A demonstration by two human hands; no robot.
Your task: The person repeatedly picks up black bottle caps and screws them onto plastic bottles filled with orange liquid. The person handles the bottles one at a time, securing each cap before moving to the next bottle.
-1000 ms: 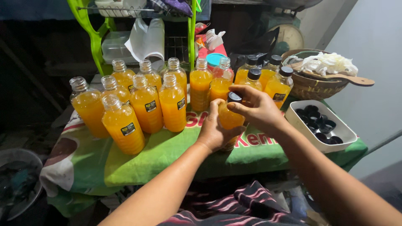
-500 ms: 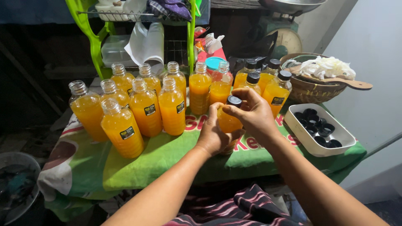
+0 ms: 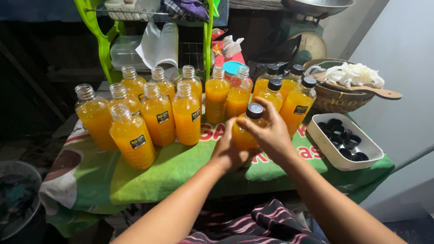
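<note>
At the far left a dark basin (image 3: 18, 199) sits low beside the worktop (image 3: 181, 171), which is draped in a green printed cloth. On the cloth's left half stands a cluster of uncapped bottles (image 3: 158, 113) filled with orange liquid, each with a small dark label; the nearest one (image 3: 132, 136) stands closest to the front edge. Behind them rises a green rack (image 3: 101, 40) with a clear plastic tub (image 3: 124, 52) and a folded white paper (image 3: 158, 45) in it.

Near the middle, two more open bottles (image 3: 228, 97) stand at the back. Just in front of them the left hand (image 3: 230, 151) is wrapped around the lower body of an orange bottle (image 3: 243, 135), which stands on the cloth near the centre of the worktop. The right hand (image 3: 266, 133) is closed over its upper part, fingers (image 3: 271, 108) curled at the black cap (image 3: 254, 110) on its neck. Both hands are clamped on this one bottle.

To the right of it stand four capped bottles (image 3: 294, 99) with black lids. Further right a white rectangular tray (image 3: 334, 158) holds loose black caps (image 3: 343, 135). Behind the tray a woven basket (image 3: 334, 97) carries white shreds (image 3: 355, 74) and a wooden spoon (image 3: 366, 89). Above, a weighing scale (image 3: 312, 40) with a metal pan stands against the wall.
</note>
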